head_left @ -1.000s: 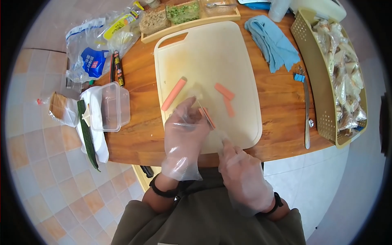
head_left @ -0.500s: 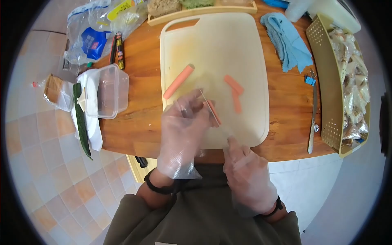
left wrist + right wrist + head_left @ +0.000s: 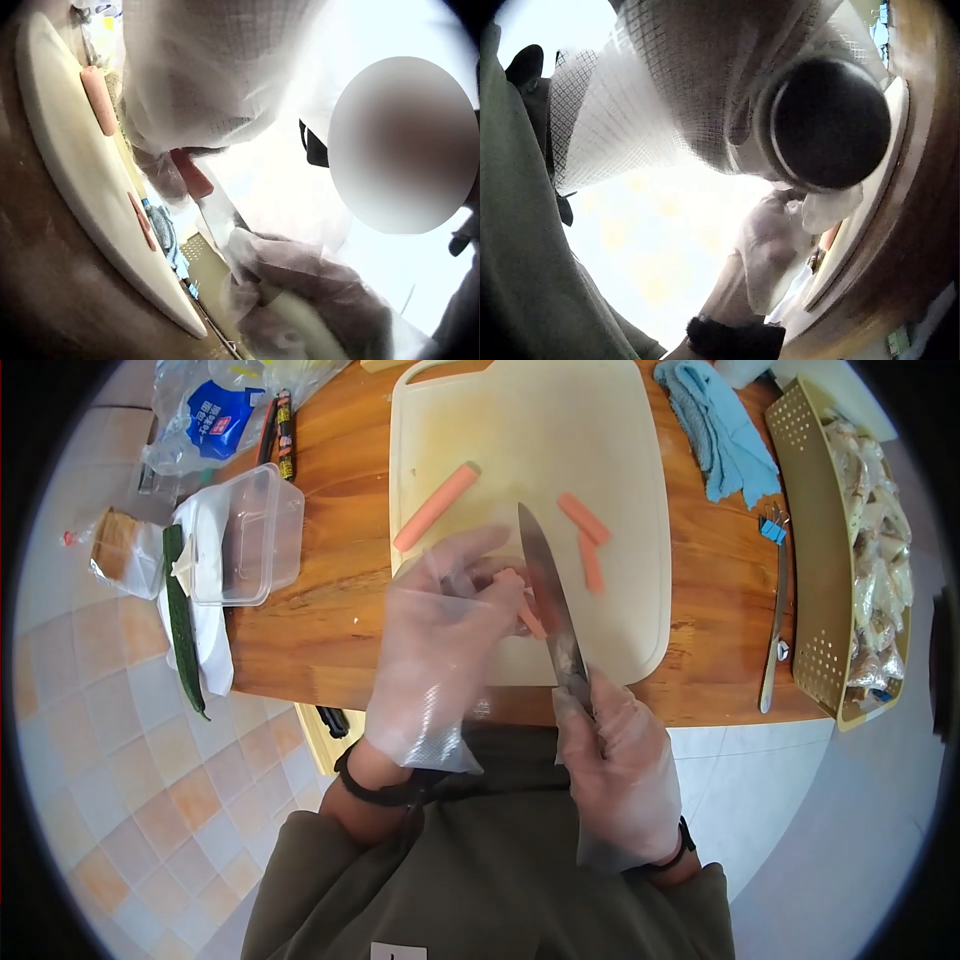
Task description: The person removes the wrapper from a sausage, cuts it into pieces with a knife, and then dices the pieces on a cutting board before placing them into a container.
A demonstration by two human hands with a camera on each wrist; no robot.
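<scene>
My left hand [image 3: 435,630], in a clear plastic glove, pinches a short piece of pink sausage [image 3: 532,620] above the cutting board [image 3: 630,450]. Gloved too, my right hand [image 3: 625,780] grips a knife [image 3: 546,580], its blade pointing away from me and its flat side showing. The blade runs close along the right side of the held piece; in the left wrist view the sausage piece [image 3: 196,180] overlaps the knife blade [image 3: 217,217]. A longer sausage [image 3: 437,507] lies at the board's left. Two cut sausage strips [image 3: 591,565] lie touching on its right.
Left of the board stand a clear plastic box [image 3: 270,540], a cucumber [image 3: 180,620] and a bag of bread [image 3: 128,550]. To the right are a blue cloth [image 3: 720,435], a thin metal tool [image 3: 776,620] and a tan basket [image 3: 815,560] of wrapped items.
The knife has turned from nearly edge-on to show its flat side, and now sits to the right of the held sausage piece. The head view has shifted, so the board appears higher.
</scene>
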